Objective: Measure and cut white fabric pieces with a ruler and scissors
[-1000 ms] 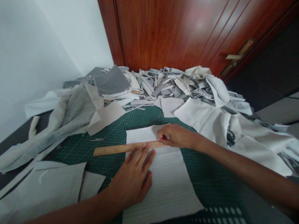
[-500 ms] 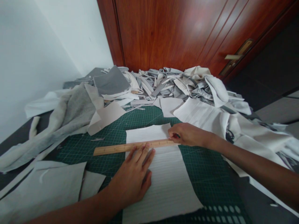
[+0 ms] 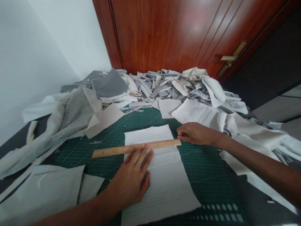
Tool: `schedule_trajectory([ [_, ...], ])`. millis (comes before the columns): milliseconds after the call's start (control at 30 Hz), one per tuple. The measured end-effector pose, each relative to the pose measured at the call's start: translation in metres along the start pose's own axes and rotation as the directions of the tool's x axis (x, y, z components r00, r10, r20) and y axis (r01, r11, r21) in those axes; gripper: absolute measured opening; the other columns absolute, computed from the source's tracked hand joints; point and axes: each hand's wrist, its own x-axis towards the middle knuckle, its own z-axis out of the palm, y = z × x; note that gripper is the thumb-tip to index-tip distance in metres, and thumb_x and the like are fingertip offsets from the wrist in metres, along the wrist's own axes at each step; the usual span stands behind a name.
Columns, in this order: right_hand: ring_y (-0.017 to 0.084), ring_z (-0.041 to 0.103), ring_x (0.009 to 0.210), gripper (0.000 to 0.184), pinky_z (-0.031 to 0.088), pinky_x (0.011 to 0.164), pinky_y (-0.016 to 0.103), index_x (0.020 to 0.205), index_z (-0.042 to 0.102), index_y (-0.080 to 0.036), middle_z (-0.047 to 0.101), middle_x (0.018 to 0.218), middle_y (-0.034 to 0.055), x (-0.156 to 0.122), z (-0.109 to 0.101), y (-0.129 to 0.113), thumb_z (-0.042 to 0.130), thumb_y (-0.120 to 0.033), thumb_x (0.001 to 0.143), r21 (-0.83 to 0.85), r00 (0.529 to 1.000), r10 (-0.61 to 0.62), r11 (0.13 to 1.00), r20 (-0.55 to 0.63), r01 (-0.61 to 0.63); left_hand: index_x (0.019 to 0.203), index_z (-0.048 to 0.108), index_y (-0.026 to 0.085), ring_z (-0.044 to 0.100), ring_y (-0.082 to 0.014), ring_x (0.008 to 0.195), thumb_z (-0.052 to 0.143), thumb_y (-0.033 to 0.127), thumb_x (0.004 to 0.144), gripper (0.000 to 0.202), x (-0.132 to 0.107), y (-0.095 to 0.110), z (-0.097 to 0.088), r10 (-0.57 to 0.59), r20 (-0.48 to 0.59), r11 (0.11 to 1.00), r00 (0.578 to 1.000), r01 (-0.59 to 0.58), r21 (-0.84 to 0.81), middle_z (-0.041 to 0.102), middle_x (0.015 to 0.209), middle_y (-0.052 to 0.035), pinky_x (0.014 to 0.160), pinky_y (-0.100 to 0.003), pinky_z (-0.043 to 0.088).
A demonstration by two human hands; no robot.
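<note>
A wooden ruler [image 3: 113,152] lies slantwise across a white ribbed piece of fabric [image 3: 164,179], both ends reaching past the fabric's sides. My left hand [image 3: 131,175] rests on the fabric with its fingers spread, fingertips pressing on the ruler's near edge. Just beyond the ruler's right end is my right hand [image 3: 192,133], its fingers pinched together. Whatever sits in that pinch is hidden or too small to make out. Under the fabric is a green cutting mat [image 3: 207,169] with a printed grid.
Grey and white fabric scraps [image 3: 162,86] pile up along the back by a wooden door [image 3: 164,34]. Fleecy grey cloth [image 3: 72,110] lies at the left, with flat pale pieces [image 3: 47,185] nearer. More white fabric [image 3: 254,131] is heaped at the right.
My right hand has slid right along the ruler, off the fabric and past the ruler's right end. My left hand stays on the ruler. The whole view has shifted slightly.
</note>
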Motion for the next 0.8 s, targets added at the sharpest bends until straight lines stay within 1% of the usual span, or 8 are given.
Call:
schedule_trajectory([
  [100,0.013,0.053,0.062,0.018,0.035,0.061,0.027,0.078,0.062,-0.02,0.063,0.069,-0.0008,-0.005,0.008,-0.004,0.061,-0.028,0.095,0.163,0.986,0.072,0.986,-0.152,-0.047,0.15,0.054,0.011,0.055,-0.0296,0.138,0.046,0.024,0.1,0.052,0.005,-0.011,-0.002,0.025,-0.007,1.0,1.0,-0.025,-0.01,0.058,0.152,-0.016,0.116,-0.046,0.045],
  [167,0.012,0.053,0.06,0.02,0.037,0.059,0.026,0.082,0.063,-0.02,0.062,0.069,-0.0014,-0.004,0.02,-0.012,0.06,-0.032,0.097,0.277,0.949,0.126,0.96,-0.29,-0.043,0.15,0.054,0.016,0.06,-0.0271,0.13,0.042,0.021,0.103,0.049,0.01,-0.023,-0.005,0.021,0.013,0.999,1.0,-0.02,-0.046,0.062,0.147,-0.0129,0.111,-0.044,0.05],
  [233,0.013,0.054,0.063,0.021,0.04,0.06,0.027,0.085,0.063,-0.02,0.063,0.073,-0.0003,0.001,0.036,-0.022,0.057,-0.033,0.1,0.293,0.902,0.123,0.956,-0.413,0.004,0.151,0.053,0.016,0.061,-0.0286,0.126,0.042,0.024,0.104,0.048,0.014,-0.038,-0.007,-0.053,0.038,0.994,0.998,0.056,-0.092,0.066,0.14,-0.0133,0.107,-0.047,0.053],
  [300,0.015,0.059,0.072,0.019,0.045,0.067,0.028,0.089,0.064,-0.02,0.066,0.082,0.0028,0.006,0.051,-0.03,0.055,-0.03,0.102,0.208,0.874,0.045,0.976,-0.483,0.065,0.15,0.052,0.014,0.057,-0.0317,0.133,0.046,0.03,0.104,0.049,0.017,-0.049,-0.008,-0.144,0.046,0.978,0.988,0.149,-0.145,0.062,0.142,-0.0156,0.111,-0.051,0.052],
  [400,0.021,0.064,0.089,0.02,0.05,0.08,0.034,0.095,0.065,-0.019,0.07,0.093,0.0079,0.012,0.066,-0.032,0.052,-0.029,0.106,0.047,0.867,-0.094,0.99,-0.49,0.134,0.149,0.052,0.014,0.045,-0.0321,0.147,0.046,0.033,0.105,0.048,0.019,-0.059,-0.006,-0.186,0.06,0.957,0.981,0.195,-0.213,0.054,0.153,-0.0162,0.121,-0.054,0.043],
  [467,0.023,0.064,0.092,0.021,0.051,0.085,0.037,0.097,0.066,-0.018,0.071,0.096,0.0097,0.013,0.069,-0.028,0.051,-0.029,0.107,-0.013,0.87,-0.127,0.99,-0.476,0.137,0.149,0.054,0.015,0.04,-0.0312,0.152,0.042,0.033,0.108,0.047,0.02,-0.062,-0.003,-0.175,0.08,0.952,0.981,0.19,-0.24,0.05,0.158,-0.0159,0.125,-0.054,0.038],
  [633,0.023,0.064,0.091,0.017,0.05,0.085,0.037,0.098,0.066,-0.017,0.071,0.096,0.0095,0.016,0.067,-0.011,0.055,-0.027,0.105,-0.013,0.858,-0.108,0.993,-0.503,0.117,0.147,0.056,0.014,0.038,-0.0315,0.154,0.04,0.037,0.109,0.047,0.035,-0.075,0.007,-0.172,0.118,0.936,0.978,0.199,-0.29,0.046,0.161,-0.0172,0.127,-0.055,0.035],
  [800,0.021,0.063,0.086,0.016,0.049,0.081,0.034,0.094,0.065,-0.019,0.07,0.093,0.0083,0.014,0.064,0.004,0.054,-0.026,0.103,0.073,0.837,-0.017,0.995,-0.547,0.068,0.14,0.055,0.013,0.047,-0.0275,0.144,0.045,0.031,0.106,0.04,0.061,-0.081,0.013,-0.172,0.03,0.925,0.985,0.172,-0.338,0.054,0.149,-0.0164,0.124,-0.05,0.038],
])
